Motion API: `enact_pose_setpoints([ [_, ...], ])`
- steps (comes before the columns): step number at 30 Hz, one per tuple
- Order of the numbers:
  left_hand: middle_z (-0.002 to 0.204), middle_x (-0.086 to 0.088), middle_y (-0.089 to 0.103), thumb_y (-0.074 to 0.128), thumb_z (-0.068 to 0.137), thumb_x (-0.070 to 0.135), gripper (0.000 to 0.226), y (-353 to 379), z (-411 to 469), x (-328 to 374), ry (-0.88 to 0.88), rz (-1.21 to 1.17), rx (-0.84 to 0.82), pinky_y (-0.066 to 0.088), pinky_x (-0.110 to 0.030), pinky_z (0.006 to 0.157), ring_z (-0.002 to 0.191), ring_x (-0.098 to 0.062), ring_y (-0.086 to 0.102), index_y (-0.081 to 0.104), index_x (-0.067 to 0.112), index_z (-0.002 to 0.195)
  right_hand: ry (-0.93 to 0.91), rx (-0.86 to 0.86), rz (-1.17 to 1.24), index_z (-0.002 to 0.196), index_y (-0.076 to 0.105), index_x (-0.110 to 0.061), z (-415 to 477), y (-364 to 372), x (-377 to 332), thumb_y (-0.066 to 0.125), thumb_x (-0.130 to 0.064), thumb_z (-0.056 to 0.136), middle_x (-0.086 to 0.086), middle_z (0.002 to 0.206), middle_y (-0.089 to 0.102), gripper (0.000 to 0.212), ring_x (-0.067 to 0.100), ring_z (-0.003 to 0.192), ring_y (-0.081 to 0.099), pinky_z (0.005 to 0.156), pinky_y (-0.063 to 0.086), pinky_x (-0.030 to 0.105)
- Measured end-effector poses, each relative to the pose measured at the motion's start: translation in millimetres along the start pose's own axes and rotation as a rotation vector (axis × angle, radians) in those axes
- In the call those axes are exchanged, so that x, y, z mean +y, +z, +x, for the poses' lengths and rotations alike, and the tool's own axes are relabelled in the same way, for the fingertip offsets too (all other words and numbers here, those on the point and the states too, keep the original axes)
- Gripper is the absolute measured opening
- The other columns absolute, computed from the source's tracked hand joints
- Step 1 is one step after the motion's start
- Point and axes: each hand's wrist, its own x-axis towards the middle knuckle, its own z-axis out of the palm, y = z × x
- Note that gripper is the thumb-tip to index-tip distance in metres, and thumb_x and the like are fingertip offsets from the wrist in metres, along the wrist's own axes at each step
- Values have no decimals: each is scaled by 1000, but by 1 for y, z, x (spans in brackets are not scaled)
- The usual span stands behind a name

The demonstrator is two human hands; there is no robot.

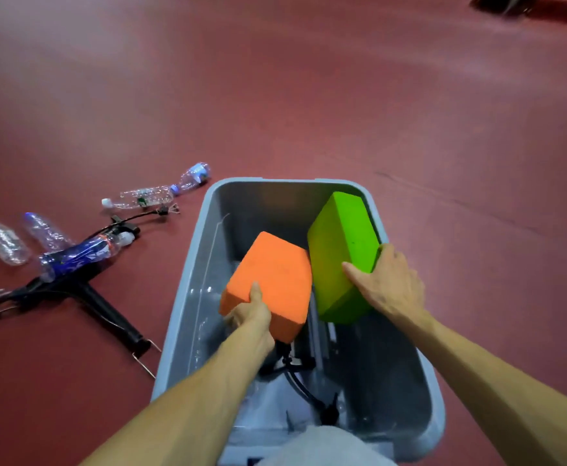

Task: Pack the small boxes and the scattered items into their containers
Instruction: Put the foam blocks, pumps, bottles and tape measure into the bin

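- Left hand [250,312] grips orange foam block [272,280], right hand [388,284] grips green foam block [341,250], both inside grey plastic bin [186,280].
- Crinkled clear bottles [144,196] and black tubes [107,307], maybe a pump, lie left on red floor [309,95].

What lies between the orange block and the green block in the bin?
Nothing: in the head view the orange block and green block sit edge to edge, a thin gap lower down.

Red floor [309,95]: grey bin [275,203], bottles [141,198]
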Motion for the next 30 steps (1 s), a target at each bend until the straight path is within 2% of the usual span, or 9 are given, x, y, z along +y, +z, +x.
enact_pose_setpoints([
  [5,153,-17,28,37,95,53,73,-3,30,-8,-143,-164,-59,36,-60,104,134,-43,37,22,4,146,29,-169,100,122,40,-2,11,37,-1,44,-57,91,28,126,54,63,44,116,52,92,41,45],
  [8,158,-19,12,25,93,63,81,-12,39,0,-323,17,-182,26,-63,108,136,-50,30,2,12,152,32,-324,167,125,43,3,22,61,2,40,-52,95,30,128,53,62,44,118,51,94,41,43],
  [11,157,-24,13,27,94,61,81,-22,34,9,-396,263,-330,24,-61,111,132,-49,38,2,9,152,-66,-284,35,120,51,1,17,79,4,43,-37,96,25,128,46,45,42,118,46,95,41,43],
  [14,140,-23,43,41,97,40,60,-25,27,22,-221,462,-350,41,-58,95,111,-42,59,27,5,144,-104,-242,-79,116,57,-3,11,83,4,46,-17,88,20,124,42,32,39,119,41,98,39,40],
  [17,96,-11,53,51,91,29,41,-30,19,40,33,494,-346,45,-32,70,71,-25,60,49,4,124,-74,-323,-6,107,59,-3,8,77,-2,46,-12,83,18,119,45,28,38,114,47,90,44,40],
  [20,104,-7,59,54,89,25,18,-40,6,59,227,477,-413,43,-27,66,82,-20,61,57,12,101,-116,-324,15,73,49,-9,6,68,-14,45,-10,78,21,108,54,6,33,88,49,70,39,33],
  [22,104,-6,62,54,90,22,9,-54,-8,74,323,448,-461,49,-30,73,87,-20,62,59,16,93,-142,-328,0,66,44,-12,0,59,-26,45,-9,77,23,102,56,11,32,81,49,68,38,31],
  [25,98,-8,62,53,91,15,11,-89,-28,98,477,440,-483,50,-35,92,90,-20,60,62,14,96,-223,-326,-26,101,65,2,-19,40,-58,48,-8,80,22,113,62,29,36,102,59,83,50,35],
  [30,88,1,68,56,87,16,15,-180,-34,133,650,402,-434,49,-30,82,87,-14,62,65,26,82,-439,-332,-76,125,61,-5,-61,15,-148,53,-10,83,13,127,62,43,27,122,54,92,42,25],
])
